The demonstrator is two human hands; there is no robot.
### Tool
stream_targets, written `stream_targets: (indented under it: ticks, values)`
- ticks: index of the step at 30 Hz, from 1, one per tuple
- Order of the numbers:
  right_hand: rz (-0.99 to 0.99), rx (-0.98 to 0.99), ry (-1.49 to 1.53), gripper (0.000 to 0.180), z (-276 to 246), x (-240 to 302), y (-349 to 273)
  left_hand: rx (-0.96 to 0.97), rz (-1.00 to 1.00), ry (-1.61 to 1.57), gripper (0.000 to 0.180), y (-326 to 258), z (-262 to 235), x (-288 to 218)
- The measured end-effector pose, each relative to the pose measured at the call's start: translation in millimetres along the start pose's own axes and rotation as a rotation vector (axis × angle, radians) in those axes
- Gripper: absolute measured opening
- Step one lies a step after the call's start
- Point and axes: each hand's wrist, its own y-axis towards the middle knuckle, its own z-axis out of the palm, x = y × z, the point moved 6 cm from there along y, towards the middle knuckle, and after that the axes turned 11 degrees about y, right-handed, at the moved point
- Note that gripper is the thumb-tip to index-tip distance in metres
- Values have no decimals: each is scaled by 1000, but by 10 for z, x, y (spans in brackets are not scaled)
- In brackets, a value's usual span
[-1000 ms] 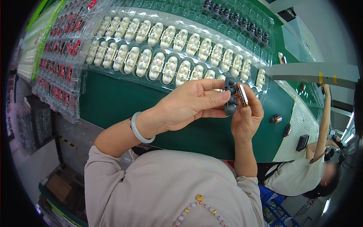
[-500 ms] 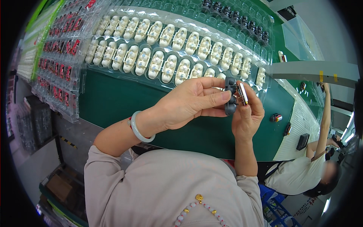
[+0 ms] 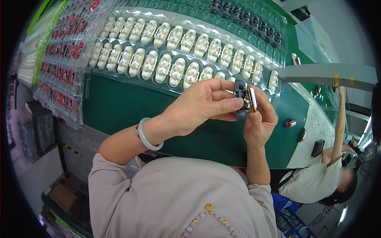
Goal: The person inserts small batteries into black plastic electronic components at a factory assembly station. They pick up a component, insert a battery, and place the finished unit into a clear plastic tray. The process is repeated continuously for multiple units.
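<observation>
My left hand (image 3: pixel 206 101) pinches a dark grey rounded plastic shell (image 3: pixel 240 88) between thumb and fingers, its back to me. In my right hand (image 3: pixel 260 121) is a small part with a white flat face (image 3: pixel 253 99), held upright by thumb and fingers. The two pieces meet or nearly meet, with small metallic and coloured bits in the narrow space between them; whether they touch I cannot tell. Both hands are above the green table (image 3: pixel 166 115), just in front of a clear tray (image 3: pixel 154 81) with rows of cream-coloured shells (image 3: pixel 177 71).
A second clear tray at the back holds dark shells (image 3: pixel 248 18). Stacked trays of red parts (image 3: pixel 65 73) stand at the left. Small assembled units (image 3: pixel 290 123) and a black box (image 3: pixel 317 148) lie to the right. A grey bar (image 3: pixel 329 73) crosses there, near another person (image 3: pixel 313 184).
My right hand has brought the white-faced part slightly left and closer to the dark shell, turning it more upright. My left hand has barely moved.
</observation>
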Motion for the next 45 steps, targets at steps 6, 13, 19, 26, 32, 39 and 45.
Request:
stream_targets:
  ticks: [6,13,19,26,32,39,45]
  values:
    - [-75,64,-107,39,14,32,14,-22,6,11,41,-7,-5,-14]
    - [-353,186,-475,34,51,203,44,-4,33,102,41,-9,2,-53]
    - [-492,255,-713,37,212,366,49,19,319,311,39,-32,79,-93]
    - [-576,237,-836,38,300,355,-16,-94,404,530,42,-49,68,-78]
    - [-79,-35,91,66,142,221,106,17,327,551,53,-70,118,-75]
    - [296,68,175,44,121,32,-84,-55,562,987,57,-125,180,-67]
    - [280,29,7,38,117,81,-128,-47,616,1113,56,-116,222,-90]
